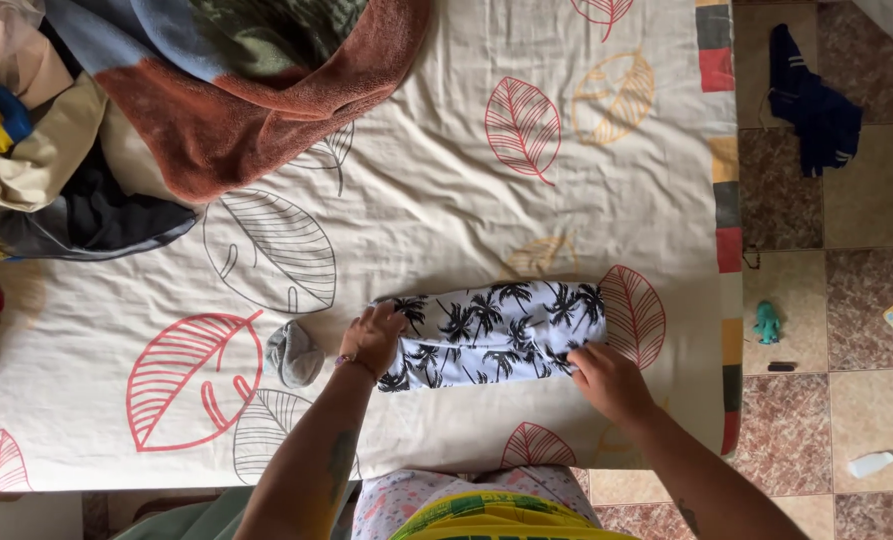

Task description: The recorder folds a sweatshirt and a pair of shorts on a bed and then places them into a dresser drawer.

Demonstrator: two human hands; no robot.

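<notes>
Now both hands, left hand (371, 340) and right hand (606, 378), pinch the folded white palm-print cotton garment (491, 333) by its ends on the leaf-patterned bedsheet (416, 200); uneven pulling could undo the fold.

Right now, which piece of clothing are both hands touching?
The white palm-tree print garment, folded long, with the left hand and right hand at its ends.

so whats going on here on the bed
A person stands at a bed covered in a leaf-print sheet. Both hands press on a folded white garment with black palm trees: the left hand at one end, the right hand at the other. A small grey bundle lies beside it, a clothes pile farther off.
</notes>
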